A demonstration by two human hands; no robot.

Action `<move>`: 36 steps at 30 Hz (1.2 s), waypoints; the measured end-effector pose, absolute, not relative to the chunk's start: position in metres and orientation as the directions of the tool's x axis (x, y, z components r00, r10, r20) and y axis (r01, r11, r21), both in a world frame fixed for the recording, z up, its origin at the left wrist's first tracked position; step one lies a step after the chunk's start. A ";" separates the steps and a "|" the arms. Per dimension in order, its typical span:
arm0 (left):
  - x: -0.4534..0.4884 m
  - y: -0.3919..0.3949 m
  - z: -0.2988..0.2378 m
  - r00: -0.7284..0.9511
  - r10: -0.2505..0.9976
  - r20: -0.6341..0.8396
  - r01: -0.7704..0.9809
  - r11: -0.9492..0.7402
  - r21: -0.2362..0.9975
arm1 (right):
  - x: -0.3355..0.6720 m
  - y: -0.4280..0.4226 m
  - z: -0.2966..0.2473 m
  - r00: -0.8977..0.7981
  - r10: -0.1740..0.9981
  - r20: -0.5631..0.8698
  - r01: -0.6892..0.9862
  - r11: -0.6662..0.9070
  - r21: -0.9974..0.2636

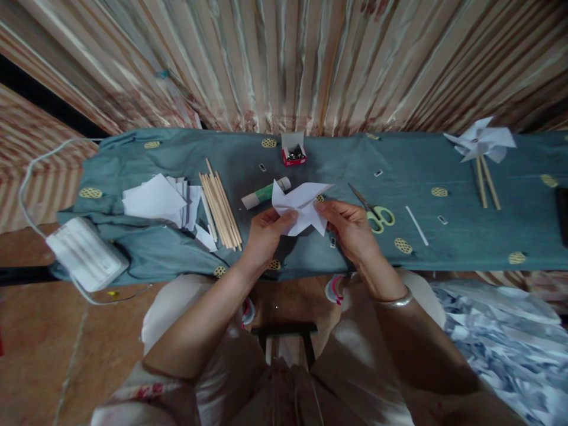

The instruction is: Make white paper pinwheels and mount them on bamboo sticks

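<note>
Together we hold the folded paper [299, 207] above the table [465, 236]: our left hand [266, 232] pinches its near-left edge, our right hand [348, 228] its right edge. Scissors [375, 213] lie just right of our right fingers, a glue stick [265, 193] just beyond our left fingertips.

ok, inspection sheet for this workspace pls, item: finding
surface: blue-green cloth, rumpled at left.
job's things: folded white paper held above the cloth; glue stick, scissors, wooden sticks lie around it.
clutter: paper sheets, open red box, finished pinwheel far right.
grips: left hand and right hand each pinch the folded white paper.
cables: white cable loops from white box at left edge.
surroundings: striped curtain behind; brown floor below.
</note>
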State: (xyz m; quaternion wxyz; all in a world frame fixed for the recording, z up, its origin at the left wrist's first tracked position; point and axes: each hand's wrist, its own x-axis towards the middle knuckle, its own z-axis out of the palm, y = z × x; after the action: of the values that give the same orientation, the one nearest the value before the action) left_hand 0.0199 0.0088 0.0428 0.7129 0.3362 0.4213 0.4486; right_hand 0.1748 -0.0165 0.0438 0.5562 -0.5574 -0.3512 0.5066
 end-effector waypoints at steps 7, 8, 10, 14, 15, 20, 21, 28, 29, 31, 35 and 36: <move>0.020 0.011 0.040 0.220 0.940 -0.260 -0.342 0.324 0.882 | 0.176 -0.016 0.041 0.205 0.965 -0.164 -0.166 -0.131 -0.977; 0.020 0.011 0.039 0.213 0.943 -0.254 -0.340 0.316 0.886 | 0.175 -0.017 0.041 0.210 0.964 -0.164 -0.177 -0.127 -0.976; 0.019 0.010 0.039 0.197 0.950 -0.243 -0.330 0.298 0.896 | 0.173 -0.017 0.040 0.226 0.960 -0.167 -0.193 -0.124 -0.973; 0.019 0.010 0.038 0.169 0.961 -0.219 -0.295 0.261 0.919 | 0.171 -0.017 0.037 0.257 0.950 -0.178 -0.192 -0.130 -0.973; 0.018 0.010 0.038 0.166 0.963 -0.214 -0.291 0.256 0.922 | 0.171 -0.017 0.037 0.256 0.950 -0.179 -0.187 -0.133 -0.973; 0.016 0.013 0.035 0.166 0.965 -0.205 -0.302 0.247 0.921 | 0.176 -0.018 0.037 0.190 0.967 -0.171 -0.158 -0.142 -0.977; 0.016 0.013 0.035 0.166 0.965 -0.203 -0.305 0.246 0.920 | 0.177 -0.018 0.038 0.182 0.965 -0.189 -0.172 -0.158 -0.972; 0.015 0.014 0.036 0.170 0.967 -0.188 -0.308 0.233 0.922 | 0.177 -0.019 0.050 0.081 0.943 -0.322 -0.328 -0.279 -0.902; 0.015 0.014 0.036 0.169 0.967 -0.189 -0.301 0.233 0.925 | 0.176 -0.019 0.051 0.065 0.945 -0.320 -0.314 -0.285 -0.905; 0.015 0.013 0.036 0.166 0.967 -0.194 -0.285 0.236 0.929 | 0.175 -0.020 0.052 0.047 0.949 -0.312 -0.276 -0.288 -0.917; 0.014 0.012 0.036 0.167 0.968 -0.189 -0.279 0.230 0.932 | 0.174 -0.020 0.049 0.049 0.965 -0.258 -0.164 -0.247 -0.955; 0.014 0.012 0.036 0.166 0.968 -0.188 -0.279 0.229 0.932 | 0.174 -0.020 0.048 0.047 0.969 -0.241 -0.139 -0.233 -0.963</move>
State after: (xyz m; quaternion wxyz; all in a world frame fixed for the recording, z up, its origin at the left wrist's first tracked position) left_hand 0.0141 0.0121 0.0358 0.6526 0.3964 0.4344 0.4779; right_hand 0.1744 -0.0200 0.0479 0.4842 -0.5377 -0.3862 0.5721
